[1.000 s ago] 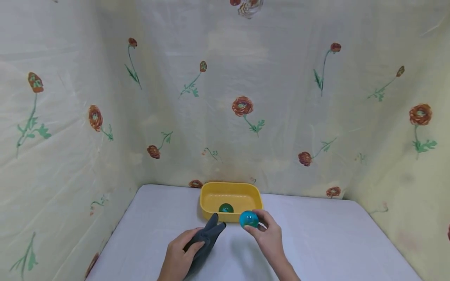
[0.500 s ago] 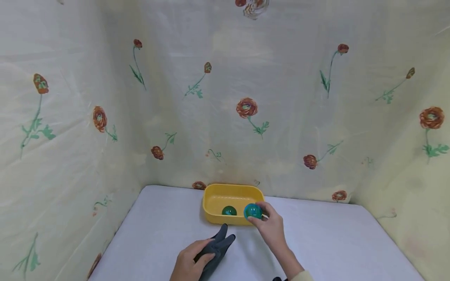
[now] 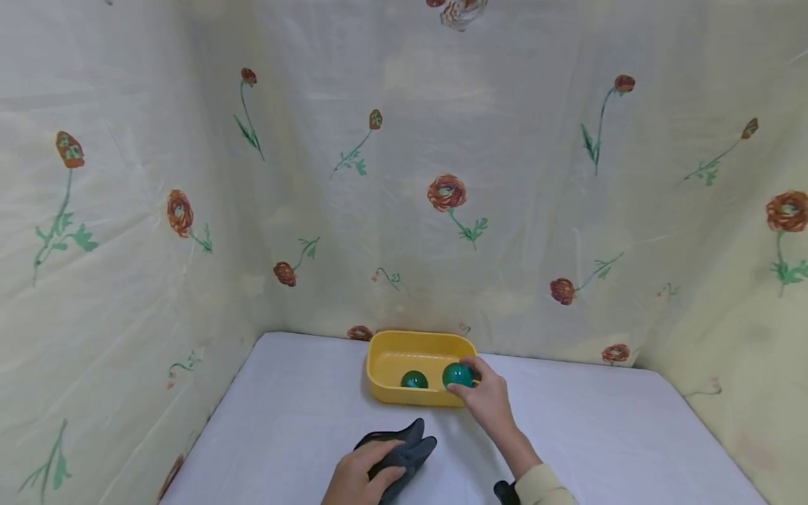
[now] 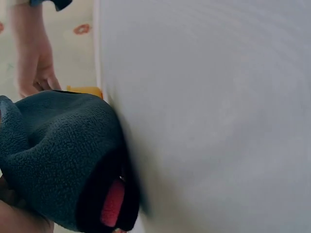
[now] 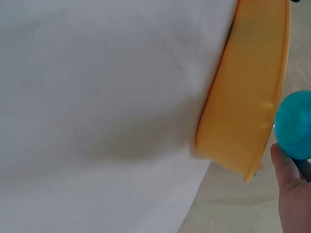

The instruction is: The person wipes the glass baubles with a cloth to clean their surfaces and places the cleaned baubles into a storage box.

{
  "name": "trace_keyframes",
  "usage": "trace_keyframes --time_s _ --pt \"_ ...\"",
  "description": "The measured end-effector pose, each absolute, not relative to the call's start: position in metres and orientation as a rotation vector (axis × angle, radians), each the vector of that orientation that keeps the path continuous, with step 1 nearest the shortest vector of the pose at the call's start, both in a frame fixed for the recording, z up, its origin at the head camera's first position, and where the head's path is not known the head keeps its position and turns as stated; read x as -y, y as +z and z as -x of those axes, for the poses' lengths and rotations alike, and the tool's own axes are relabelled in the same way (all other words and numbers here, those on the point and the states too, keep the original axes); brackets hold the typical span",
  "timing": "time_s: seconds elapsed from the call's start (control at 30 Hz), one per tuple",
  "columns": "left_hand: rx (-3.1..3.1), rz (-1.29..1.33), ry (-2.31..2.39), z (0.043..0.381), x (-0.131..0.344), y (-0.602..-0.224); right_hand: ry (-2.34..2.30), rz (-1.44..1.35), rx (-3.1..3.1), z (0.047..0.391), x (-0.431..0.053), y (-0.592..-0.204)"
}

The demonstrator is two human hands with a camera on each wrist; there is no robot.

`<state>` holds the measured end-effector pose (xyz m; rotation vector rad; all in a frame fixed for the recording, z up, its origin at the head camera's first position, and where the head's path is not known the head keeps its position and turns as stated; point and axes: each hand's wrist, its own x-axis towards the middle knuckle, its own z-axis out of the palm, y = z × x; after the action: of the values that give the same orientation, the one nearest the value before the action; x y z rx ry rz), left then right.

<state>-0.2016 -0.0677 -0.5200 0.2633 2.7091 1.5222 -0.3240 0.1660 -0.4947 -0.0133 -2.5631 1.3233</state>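
My right hand (image 3: pixel 491 401) pinches a glossy blue-green ball (image 3: pixel 457 375) between thumb and fingers, at the right end of a yellow plastic tub (image 3: pixel 407 396). From the right wrist view, the ball (image 5: pixel 294 124) looks turquoise and sits just past the tub's rim. A second, dark green ball (image 3: pixel 414 379) lies inside the tub. Nearer to me, my left hand (image 3: pixel 361 475) grips a dark grey-blue fleece piece (image 3: pixel 412 454) with two pointed flaps. In the left wrist view, the fleece (image 4: pixel 63 131) has a black-edged opening showing something pink (image 4: pixel 112 203) within.
The tub stands near the back edge of a table with a white cover (image 3: pixel 303 407). Pale curtains (image 3: pixel 505 224) printed with flowers hang behind and on both sides. A black strap (image 3: pixel 506 492) crosses the right wrist.
My right hand has moved forward, bringing the ball from in front of the tub to over its right end. The left hand has shifted right and nearer to me with the fleece piece.
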Motion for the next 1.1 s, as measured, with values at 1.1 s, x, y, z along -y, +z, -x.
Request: trace_keyframes --time_s 1.1 --pt "-2.554 -0.751 0.872 0.217 0.044 -0.525 1.032 -0.085 2.817 0.36 -0.165 -0.493"
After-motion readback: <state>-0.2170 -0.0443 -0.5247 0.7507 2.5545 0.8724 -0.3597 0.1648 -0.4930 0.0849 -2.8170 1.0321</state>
